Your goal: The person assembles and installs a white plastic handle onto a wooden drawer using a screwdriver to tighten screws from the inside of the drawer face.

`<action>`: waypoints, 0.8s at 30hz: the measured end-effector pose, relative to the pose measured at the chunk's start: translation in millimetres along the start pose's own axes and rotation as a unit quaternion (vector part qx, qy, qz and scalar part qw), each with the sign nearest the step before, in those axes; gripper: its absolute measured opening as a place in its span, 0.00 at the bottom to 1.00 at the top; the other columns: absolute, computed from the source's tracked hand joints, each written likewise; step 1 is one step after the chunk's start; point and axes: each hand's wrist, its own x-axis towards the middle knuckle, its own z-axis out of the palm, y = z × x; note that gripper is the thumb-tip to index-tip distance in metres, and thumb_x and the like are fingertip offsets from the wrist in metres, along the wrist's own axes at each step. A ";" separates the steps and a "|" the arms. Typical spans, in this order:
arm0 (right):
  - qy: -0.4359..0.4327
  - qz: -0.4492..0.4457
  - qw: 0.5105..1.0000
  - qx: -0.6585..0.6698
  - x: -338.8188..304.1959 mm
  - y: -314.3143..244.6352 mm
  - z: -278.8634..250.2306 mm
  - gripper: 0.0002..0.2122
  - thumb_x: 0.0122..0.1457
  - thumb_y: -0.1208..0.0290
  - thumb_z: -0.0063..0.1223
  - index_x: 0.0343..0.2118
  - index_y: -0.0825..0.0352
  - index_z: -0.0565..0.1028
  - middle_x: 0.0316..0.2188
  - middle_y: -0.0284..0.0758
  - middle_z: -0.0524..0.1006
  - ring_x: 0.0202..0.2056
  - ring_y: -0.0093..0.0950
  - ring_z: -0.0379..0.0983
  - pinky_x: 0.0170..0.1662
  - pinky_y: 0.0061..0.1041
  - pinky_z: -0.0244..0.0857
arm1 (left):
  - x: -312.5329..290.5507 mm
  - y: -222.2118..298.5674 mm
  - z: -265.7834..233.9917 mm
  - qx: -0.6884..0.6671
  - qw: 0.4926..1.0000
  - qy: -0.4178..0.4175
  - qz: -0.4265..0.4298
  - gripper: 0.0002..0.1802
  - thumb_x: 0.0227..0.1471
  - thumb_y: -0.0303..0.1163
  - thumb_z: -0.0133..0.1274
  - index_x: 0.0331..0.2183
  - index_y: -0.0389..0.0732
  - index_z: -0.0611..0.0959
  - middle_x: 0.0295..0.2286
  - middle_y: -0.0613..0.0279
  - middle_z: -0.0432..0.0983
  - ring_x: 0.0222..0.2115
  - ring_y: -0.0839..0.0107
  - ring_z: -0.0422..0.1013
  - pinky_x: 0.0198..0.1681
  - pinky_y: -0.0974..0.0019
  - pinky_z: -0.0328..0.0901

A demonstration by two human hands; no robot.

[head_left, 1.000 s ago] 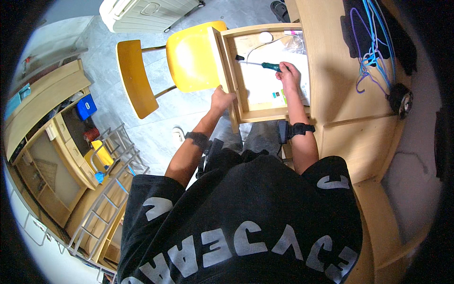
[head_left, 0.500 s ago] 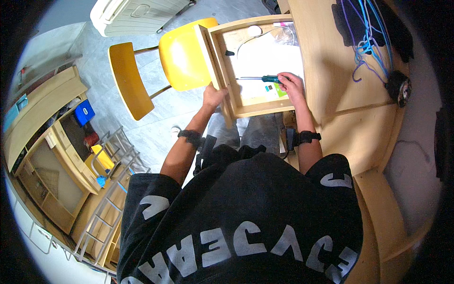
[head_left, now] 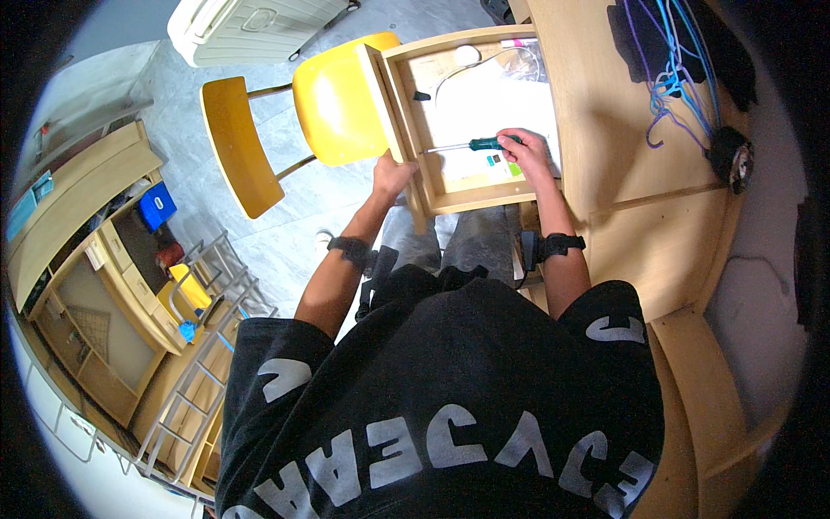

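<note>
In my right hand (head_left: 529, 157) is a screwdriver (head_left: 482, 144) with a dark green handle, held level over the pulled-out wooden drawer (head_left: 475, 201). Its thin shaft points left, and the tip reaches the inner side of the drawer front. My left hand (head_left: 393, 176) is closed on the near end of that drawer front from outside. Inside the drawer lie white paper (head_left: 493, 104), a round white object (head_left: 467, 56), a pale cable, a small black piece (head_left: 421, 96) and a green-and-white item partly below my right hand.
A yellow chair (head_left: 341, 99) stands just left of the drawer, with a white suitcase (head_left: 251, 30) beyond it. Blue and purple hangers (head_left: 670, 82) lie on the wooden desktop (head_left: 588, 104) at right. Far left are a metal ladder (head_left: 194, 372) and wooden furniture with a blue box (head_left: 156, 207).
The screwdriver has moved left, bringing its tip to the drawer front, and my right hand has shifted slightly with it. My left hand stays on the drawer front.
</note>
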 end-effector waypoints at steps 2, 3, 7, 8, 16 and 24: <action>-0.015 0.000 1.000 0.003 0.0 -2.9 0.0 0.09 0.52 0.75 0.57 0.36 0.72 0.77 0.21 0.30 0.72 0.20 0.16 0.64 0.22 0.13 0.55 | 2.4 -7.0 0.8 -0.009 0.999 0.010 0.038 0.22 0.38 0.31 0.56 0.39 0.33 0.77 0.30 0.47 0.78 0.32 0.58 0.76 0.38 0.62 0.70; -0.029 0.000 1.000 0.006 -0.1 -4.4 -0.2 0.09 0.52 0.75 0.58 0.37 0.72 0.77 0.22 0.30 0.72 0.21 0.16 0.65 0.23 0.13 0.56 | 4.9 -9.9 0.3 -0.009 0.999 0.010 0.038 0.22 0.38 0.31 0.56 0.39 0.33 0.77 0.30 0.47 0.78 0.32 0.58 0.76 0.38 0.62 0.70; -0.036 0.012 0.998 -0.045 -4.4 -11.2 -2.9 0.10 0.52 0.81 0.55 0.40 0.72 0.76 0.26 0.30 0.74 0.25 0.16 0.66 0.26 0.13 0.58 | 5.3 -7.6 0.6 0.035 0.999 0.016 0.029 0.22 0.38 0.31 0.56 0.39 0.33 0.78 0.30 0.47 0.78 0.31 0.58 0.76 0.38 0.62 0.69; -0.036 -0.007 0.995 -0.088 -5.4 -10.8 -3.7 0.11 0.52 0.81 0.55 0.40 0.71 0.76 0.27 0.30 0.74 0.27 0.16 0.67 0.28 0.12 0.60 | 4.3 -5.6 0.4 0.040 0.999 0.018 0.030 0.22 0.38 0.32 0.56 0.39 0.33 0.78 0.30 0.47 0.78 0.31 0.58 0.76 0.38 0.62 0.69; -0.126 0.020 0.977 -0.172 -11.9 -12.5 -6.3 0.12 0.52 0.80 0.56 0.41 0.68 0.77 0.27 0.29 0.76 0.27 0.16 0.69 0.30 0.14 0.64 | -0.9 -1.9 -7.0 -0.009 1.000 0.006 -0.012 0.21 0.39 0.29 0.56 0.39 0.31 0.78 0.32 0.50 0.78 0.32 0.62 0.75 0.38 0.64 0.68; -0.138 0.045 0.976 -0.161 -12.4 -9.2 -4.7 0.11 0.54 0.80 0.54 0.42 0.71 0.76 0.25 0.30 0.76 0.23 0.17 0.68 0.25 0.14 0.61 | -0.7 -5.8 -6.3 0.000 1.000 0.025 -0.002 0.23 0.38 0.30 0.57 0.41 0.33 0.78 0.33 0.49 0.78 0.34 0.60 0.75 0.40 0.63 0.68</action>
